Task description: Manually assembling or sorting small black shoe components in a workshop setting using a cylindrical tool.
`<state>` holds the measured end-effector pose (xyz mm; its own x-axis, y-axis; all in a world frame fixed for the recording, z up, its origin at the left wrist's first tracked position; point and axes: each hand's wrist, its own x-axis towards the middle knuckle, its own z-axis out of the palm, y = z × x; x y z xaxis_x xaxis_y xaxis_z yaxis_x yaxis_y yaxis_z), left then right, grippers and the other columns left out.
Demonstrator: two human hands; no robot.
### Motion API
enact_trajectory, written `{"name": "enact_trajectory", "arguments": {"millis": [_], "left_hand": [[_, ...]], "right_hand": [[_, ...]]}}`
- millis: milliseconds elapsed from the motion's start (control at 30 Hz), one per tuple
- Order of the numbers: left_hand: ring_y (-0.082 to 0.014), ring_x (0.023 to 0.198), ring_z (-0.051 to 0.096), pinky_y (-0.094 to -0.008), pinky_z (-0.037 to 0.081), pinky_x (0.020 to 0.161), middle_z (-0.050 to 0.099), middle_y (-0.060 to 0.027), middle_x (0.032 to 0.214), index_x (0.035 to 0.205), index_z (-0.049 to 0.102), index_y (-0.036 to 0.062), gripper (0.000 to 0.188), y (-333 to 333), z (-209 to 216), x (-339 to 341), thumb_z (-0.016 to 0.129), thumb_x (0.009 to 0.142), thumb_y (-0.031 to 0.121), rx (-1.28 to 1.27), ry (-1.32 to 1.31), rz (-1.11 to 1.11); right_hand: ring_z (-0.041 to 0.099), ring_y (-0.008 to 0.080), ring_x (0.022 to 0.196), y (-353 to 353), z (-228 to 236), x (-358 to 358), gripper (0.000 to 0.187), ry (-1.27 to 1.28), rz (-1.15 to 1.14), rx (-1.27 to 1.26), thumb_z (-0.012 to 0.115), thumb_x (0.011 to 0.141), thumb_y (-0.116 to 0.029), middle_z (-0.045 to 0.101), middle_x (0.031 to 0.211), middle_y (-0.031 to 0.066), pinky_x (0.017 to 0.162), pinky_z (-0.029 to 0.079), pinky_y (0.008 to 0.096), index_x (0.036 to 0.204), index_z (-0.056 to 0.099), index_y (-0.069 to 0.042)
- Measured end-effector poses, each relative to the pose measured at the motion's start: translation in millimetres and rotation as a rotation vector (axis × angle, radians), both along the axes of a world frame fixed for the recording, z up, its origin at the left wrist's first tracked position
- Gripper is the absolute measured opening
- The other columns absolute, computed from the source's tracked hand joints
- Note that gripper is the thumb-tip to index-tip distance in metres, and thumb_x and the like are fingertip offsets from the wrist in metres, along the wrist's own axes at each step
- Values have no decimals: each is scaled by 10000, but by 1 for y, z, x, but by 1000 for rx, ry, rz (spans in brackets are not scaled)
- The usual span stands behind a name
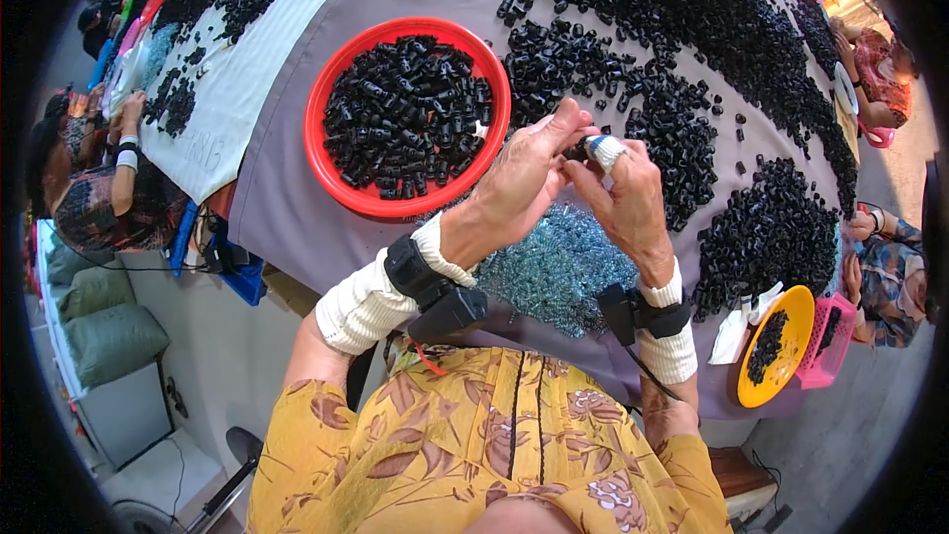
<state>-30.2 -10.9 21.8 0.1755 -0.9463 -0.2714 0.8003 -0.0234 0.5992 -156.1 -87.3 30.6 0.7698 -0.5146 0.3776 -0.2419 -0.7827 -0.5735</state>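
My left hand (519,173) and my right hand (628,193) meet over the table with fingers closed. Between their fingertips a small black plastic piece (574,151) shows, mostly hidden by the fingers. One right finger wears a white wrap (604,150) with a blue stripe. Just below the hands lies a heap of small silvery-blue metal springs (554,272). To the left of them stands a red round basin (326,173), filled with black cylindrical plastic pieces (405,109). Loose black pieces (672,153) of similar look spread out beyond my right hand.
More black pieces (766,237) are heaped at the right. A yellow plate (799,336) with small black bits, a white cloth (733,331) and a pink basket (822,366) sit near the right edge. Other people work at the left and right sides.
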Motion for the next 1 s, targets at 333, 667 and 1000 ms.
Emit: {"name": "enact_trajectory", "arguments": {"millis": [333,667,1000], "left_hand": [[-105,735,623,-235,521,664,643,-61,909,1073,595,16,210,10,-4,20,601,902,139,48,-308,-213],[-161,803,647,-290,547,740,646,-90,923,1078,584,-9,200,12,-6,13,588,897,76,-63,-158,-115],[-149,808,645,-279,554,726,652,-90,921,1078,593,-24,219,12,-3,9,613,874,55,-67,-277,-109]], "right_hand": [[566,283,694,-20,24,-9,184,-27,141,-184,704,736,-123,589,723,90,718,429,377,830,593,-11],[597,252,700,-16,14,-18,240,-63,-42,129,733,738,-110,640,729,101,621,476,333,902,615,19],[616,267,735,-19,19,-19,189,-85,11,92,718,735,-65,655,769,106,650,488,332,899,647,-1]]}}
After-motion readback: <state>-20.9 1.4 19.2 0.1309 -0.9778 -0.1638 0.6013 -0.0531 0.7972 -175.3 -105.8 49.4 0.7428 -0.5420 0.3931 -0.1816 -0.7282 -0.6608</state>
